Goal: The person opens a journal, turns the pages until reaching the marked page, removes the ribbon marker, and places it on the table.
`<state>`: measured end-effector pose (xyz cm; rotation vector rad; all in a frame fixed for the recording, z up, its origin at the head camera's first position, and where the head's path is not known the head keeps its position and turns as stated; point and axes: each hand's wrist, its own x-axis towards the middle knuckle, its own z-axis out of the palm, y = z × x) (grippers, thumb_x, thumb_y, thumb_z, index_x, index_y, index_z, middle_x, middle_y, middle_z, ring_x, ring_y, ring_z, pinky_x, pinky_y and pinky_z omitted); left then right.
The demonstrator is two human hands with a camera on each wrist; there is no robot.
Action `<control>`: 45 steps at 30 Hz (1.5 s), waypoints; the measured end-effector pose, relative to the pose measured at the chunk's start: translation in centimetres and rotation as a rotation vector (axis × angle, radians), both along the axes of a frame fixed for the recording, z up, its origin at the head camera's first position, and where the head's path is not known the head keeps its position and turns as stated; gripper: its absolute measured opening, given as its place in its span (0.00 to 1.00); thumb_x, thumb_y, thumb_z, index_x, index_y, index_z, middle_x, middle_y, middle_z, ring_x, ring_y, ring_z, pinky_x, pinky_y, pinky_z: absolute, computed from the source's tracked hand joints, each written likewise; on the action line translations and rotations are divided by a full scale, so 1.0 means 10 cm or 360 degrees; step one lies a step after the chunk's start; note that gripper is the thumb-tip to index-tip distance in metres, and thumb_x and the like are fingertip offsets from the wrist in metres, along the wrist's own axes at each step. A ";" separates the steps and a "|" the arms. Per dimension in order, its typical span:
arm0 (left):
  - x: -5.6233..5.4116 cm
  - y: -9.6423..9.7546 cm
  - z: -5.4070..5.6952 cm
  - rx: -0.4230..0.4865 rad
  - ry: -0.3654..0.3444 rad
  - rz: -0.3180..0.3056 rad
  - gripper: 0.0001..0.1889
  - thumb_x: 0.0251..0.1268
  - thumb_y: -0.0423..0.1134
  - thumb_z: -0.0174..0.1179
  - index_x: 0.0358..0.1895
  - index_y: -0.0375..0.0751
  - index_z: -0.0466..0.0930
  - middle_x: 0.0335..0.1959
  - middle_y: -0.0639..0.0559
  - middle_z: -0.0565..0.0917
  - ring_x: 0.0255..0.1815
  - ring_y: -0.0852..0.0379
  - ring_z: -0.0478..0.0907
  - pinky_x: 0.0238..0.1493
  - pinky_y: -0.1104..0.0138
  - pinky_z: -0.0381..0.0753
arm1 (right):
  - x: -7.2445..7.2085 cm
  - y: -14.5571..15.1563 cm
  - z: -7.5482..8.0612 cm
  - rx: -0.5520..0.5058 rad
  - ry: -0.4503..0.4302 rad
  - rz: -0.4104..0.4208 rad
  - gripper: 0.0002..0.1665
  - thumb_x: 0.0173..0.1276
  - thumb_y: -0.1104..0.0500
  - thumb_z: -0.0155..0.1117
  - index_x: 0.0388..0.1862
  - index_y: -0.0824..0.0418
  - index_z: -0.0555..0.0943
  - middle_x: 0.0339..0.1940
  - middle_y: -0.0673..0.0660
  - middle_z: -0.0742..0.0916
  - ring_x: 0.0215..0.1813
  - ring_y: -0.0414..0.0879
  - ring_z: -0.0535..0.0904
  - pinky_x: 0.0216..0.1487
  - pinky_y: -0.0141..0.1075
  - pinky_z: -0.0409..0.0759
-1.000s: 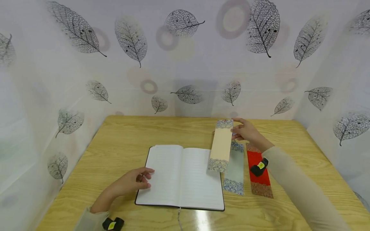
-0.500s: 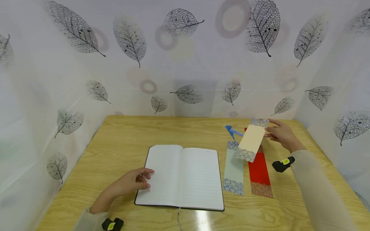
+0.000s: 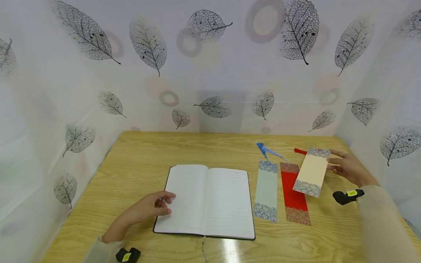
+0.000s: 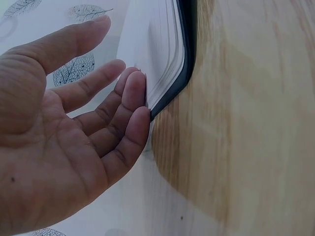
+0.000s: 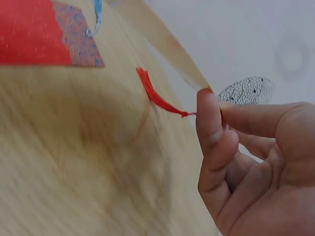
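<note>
My right hand (image 3: pixel 350 168) pinches a cream bookmark (image 3: pixel 312 170) by its upper right edge, holding it tilted above the table. A red tassel (image 5: pixel 165 103) hangs from the bookmark's top end. Under its lower left part lies a red bookmark (image 3: pixel 292 186), partly covered. Left of that lies a pale green bookmark (image 3: pixel 266 190), with blue tassels (image 3: pixel 261 148) near the two tops. An open notebook (image 3: pixel 230 204) with lined pages lies in the middle. At its left edge rests my left hand (image 3: pixel 149 208), fingers loosely bent and holding nothing; in the left wrist view the fingertips touch the notebook's edge.
The wooden table (image 3: pixel 158 148) ends at a pale leaf-patterned curtain (image 3: pixel 210 73) behind and at both sides. A ribbon (image 3: pixel 204 250) trails from the notebook's bottom edge toward the front.
My right hand has carried the cream bookmark rightward from over the notebook's right page, past the green bookmark, and lowered it beside the red one. My left hand has stayed still.
</note>
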<state>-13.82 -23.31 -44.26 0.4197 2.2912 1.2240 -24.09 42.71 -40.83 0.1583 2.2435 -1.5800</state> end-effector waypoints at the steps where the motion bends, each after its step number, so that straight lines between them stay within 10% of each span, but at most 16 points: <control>1: 0.00 0.00 0.00 -0.0003 0.0001 -0.0001 0.26 0.64 0.41 0.64 0.62 0.33 0.72 0.47 0.45 0.77 0.40 0.58 0.73 0.38 0.73 0.75 | 0.02 0.02 0.00 0.0042 0.0003 0.0027 0.48 0.76 0.53 0.51 0.76 0.68 0.31 0.52 0.46 0.73 0.36 0.35 0.83 0.35 0.29 0.80; 6: 0.00 0.01 0.02 -0.0012 0.0008 -0.0015 0.26 0.64 0.41 0.63 0.62 0.33 0.72 0.47 0.45 0.77 0.40 0.59 0.73 0.38 0.73 0.75 | 0.13 0.13 -0.02 0.0136 0.0031 0.0136 0.46 0.77 0.54 0.49 0.75 0.72 0.33 0.41 0.32 0.76 0.35 0.38 0.83 0.36 0.31 0.81; 19: -0.01 0.01 0.04 -0.0037 0.0034 -0.0031 0.25 0.64 0.41 0.64 0.61 0.33 0.72 0.47 0.45 0.77 0.39 0.61 0.72 0.38 0.73 0.74 | 0.32 0.21 -0.18 0.0340 0.0037 0.0362 0.43 0.78 0.56 0.48 0.75 0.76 0.38 0.30 0.47 0.81 0.29 0.41 0.76 0.30 0.37 0.75; 45: 0.02 0.01 0.02 -0.0046 0.0067 -0.0048 0.27 0.63 0.43 0.64 0.62 0.33 0.72 0.49 0.45 0.77 0.41 0.62 0.73 0.41 0.73 0.75 | 0.35 0.02 -0.32 0.0914 0.0231 0.0565 0.44 0.67 0.55 0.64 0.70 0.78 0.55 0.41 0.62 0.73 0.36 0.40 0.64 0.35 0.32 0.64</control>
